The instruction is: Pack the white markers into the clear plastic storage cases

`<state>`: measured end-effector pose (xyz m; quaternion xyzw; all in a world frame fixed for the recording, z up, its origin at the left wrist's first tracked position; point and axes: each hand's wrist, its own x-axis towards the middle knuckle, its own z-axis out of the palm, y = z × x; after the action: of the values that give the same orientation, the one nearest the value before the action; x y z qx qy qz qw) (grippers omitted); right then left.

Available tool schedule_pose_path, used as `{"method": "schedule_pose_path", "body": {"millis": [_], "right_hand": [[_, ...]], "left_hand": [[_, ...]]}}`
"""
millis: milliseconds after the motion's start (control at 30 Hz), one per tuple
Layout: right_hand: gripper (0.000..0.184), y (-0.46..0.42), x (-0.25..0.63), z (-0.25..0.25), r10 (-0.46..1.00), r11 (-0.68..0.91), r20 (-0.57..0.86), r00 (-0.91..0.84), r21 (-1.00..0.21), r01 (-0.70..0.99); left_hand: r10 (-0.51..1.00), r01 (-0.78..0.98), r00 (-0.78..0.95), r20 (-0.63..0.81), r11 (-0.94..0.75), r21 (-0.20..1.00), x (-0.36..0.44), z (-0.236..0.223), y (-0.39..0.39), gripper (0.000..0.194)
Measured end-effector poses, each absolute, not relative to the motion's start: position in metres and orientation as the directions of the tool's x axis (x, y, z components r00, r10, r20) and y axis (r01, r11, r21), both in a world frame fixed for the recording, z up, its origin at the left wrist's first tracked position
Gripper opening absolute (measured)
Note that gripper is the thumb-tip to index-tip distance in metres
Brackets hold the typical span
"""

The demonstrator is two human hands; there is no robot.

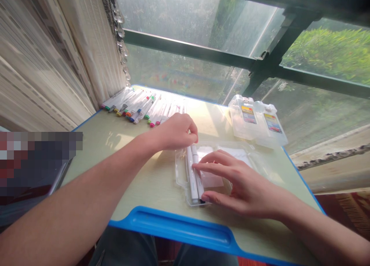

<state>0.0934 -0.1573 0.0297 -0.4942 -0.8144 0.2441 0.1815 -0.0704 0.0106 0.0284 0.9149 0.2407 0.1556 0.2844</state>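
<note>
right hand spread, touching white marker; left hand curled

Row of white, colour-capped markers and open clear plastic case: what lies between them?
In the head view, the person's left hand and some pale tabletop.

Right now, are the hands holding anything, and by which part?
Right hand touches one marker mid-length, grip unclear; for the left hand, it cannot be told.
</note>
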Motion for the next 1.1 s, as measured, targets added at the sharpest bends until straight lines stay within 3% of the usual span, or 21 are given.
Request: {"method": "schedule_pose_path", "body": {"millis": [267,733,1100], "right_hand": [[0.05,-0.1573,0.0923,0.0315,0.892,0.406,0.06,-0.449,-0.545,0.734],[0.044,-0.1578,0.0898,0.0324,0.892,0.422,0.089,-0.444,-0.521,0.742],[0.049,-0.1604,0.0902,0.0283,0.892,0.431,0.111,-0.439,-0.503,0.749]], "left_hand": [[0.65,0.429,0.727,0.22,-0.68,0.594,-0.0697,0.0321,0.011,0.03],[0.56,0.402,0.821,0.109,-0.703,0.587,-0.0713,0.0312,0.0089,0.029],[0.535,0.348,0.827,0.173,-0.729,0.589,-0.0704,0.0245,0.0117,0.023]]}}
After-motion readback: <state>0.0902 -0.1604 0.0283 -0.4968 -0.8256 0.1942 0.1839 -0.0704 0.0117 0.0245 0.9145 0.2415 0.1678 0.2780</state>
